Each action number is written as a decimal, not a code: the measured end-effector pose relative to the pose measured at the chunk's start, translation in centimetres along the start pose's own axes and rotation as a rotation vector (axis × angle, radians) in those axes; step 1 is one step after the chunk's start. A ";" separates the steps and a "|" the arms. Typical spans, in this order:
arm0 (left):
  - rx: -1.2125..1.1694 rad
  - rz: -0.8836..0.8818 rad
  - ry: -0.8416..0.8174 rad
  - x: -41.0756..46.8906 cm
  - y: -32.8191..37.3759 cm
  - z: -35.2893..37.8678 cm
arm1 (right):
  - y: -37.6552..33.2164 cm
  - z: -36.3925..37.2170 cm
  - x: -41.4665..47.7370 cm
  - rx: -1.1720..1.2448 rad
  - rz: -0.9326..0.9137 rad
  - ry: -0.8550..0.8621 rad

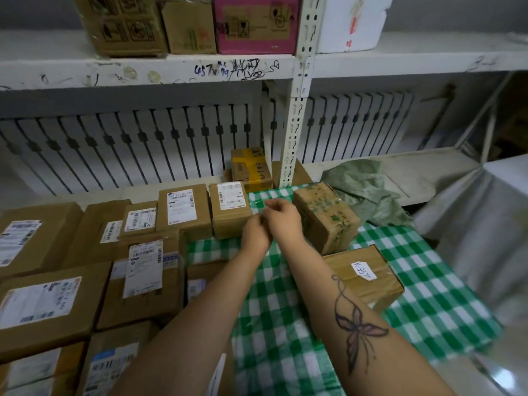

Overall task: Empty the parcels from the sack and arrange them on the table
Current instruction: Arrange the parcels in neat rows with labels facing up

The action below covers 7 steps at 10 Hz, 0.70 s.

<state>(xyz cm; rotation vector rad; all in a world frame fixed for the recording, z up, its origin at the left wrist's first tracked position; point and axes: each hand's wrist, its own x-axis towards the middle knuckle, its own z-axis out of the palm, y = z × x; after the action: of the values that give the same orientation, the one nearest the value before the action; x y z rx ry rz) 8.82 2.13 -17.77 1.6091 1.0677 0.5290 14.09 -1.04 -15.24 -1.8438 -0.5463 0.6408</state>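
Note:
Several brown cardboard parcels point(137, 267) with white labels lie packed in rows on the left of the table, which is covered by a green-and-white checked cloth point(285, 324). My left hand point(255, 231) and my right hand point(281, 217) hover close together over the cloth, fingers loosely curled and holding nothing. They are just right of a labelled parcel point(230, 208). A parcel with green tape point(325, 221) stands to the right of my hands. Nearer to me lies a parcel labelled K-957 point(368, 278). The green sack point(363, 190) lies crumpled at the far right.
A parcel with yellow tape point(251, 170) stands on the low shelf behind the table, beside a white slotted upright point(294, 132). More boxes, one of them pink point(254, 24), stand on the upper shelf. A grey-white surface point(485, 224) borders the table on the right.

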 end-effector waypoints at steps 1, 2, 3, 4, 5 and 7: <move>-0.033 0.000 -0.052 -0.9 0.2 0.8 | 0.4 -1.1 -1.1 0.000 -0.015 0.049; -0.063 -0.041 -0.133 -1.9 -0.2 1.6 | 0.9 -2.4 -2.4 -0.028 -0.046 0.102; -0.059 -0.103 -0.189 -3.9 -0.9 2.7 | 1.8 -3.4 -3.7 -0.021 -0.089 0.162; -0.087 -0.176 -0.219 -5.3 -1.6 3.6 | 2.8 -4.2 -4.8 -0.030 -0.098 0.219; -0.123 -0.232 -0.203 -7.5 -1.4 4.3 | 3.4 -5.1 -5.6 -0.068 -0.099 0.253; -0.101 -0.416 -0.239 -9.6 -0.5 6.2 | 4.1 -8.2 -7.3 -0.052 -0.205 0.348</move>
<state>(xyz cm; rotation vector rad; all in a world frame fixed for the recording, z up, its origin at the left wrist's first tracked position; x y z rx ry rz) 8.74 -9.26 -18.45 1.2774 1.1329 0.1066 14.33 -12.76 -15.43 -1.8644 -0.5133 0.1639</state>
